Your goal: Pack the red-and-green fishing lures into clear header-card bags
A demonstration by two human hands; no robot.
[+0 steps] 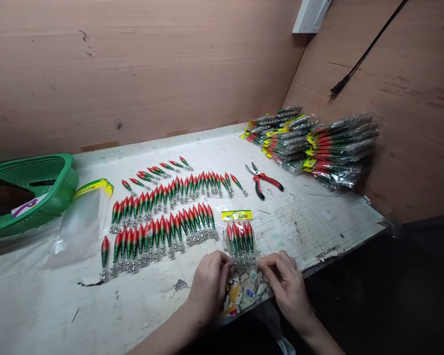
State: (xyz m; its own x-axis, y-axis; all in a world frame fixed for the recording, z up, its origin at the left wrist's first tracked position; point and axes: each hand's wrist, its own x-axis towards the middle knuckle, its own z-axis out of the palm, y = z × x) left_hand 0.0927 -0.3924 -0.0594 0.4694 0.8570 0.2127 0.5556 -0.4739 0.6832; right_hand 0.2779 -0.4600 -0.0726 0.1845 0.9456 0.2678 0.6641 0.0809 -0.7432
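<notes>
A clear packet of red-and-green squid lures point(240, 237) with a yellow header lies near the table's front edge. My left hand point(209, 283) pinches its bottom left corner with curled fingers. My right hand point(283, 278) pinches its bottom right edge the same way. Rows of loose red-and-green lures point(163, 217) lie spread across the white table point(140, 305) to the left of the packet.
Red-handled pliers point(263, 180) lie behind the packet. Stacks of filled packets point(311, 145) sit at the back right corner. Empty clear bags with yellow headers point(83, 219) lie at the left beside a green basket point(33, 190). Wooden walls close the back and right.
</notes>
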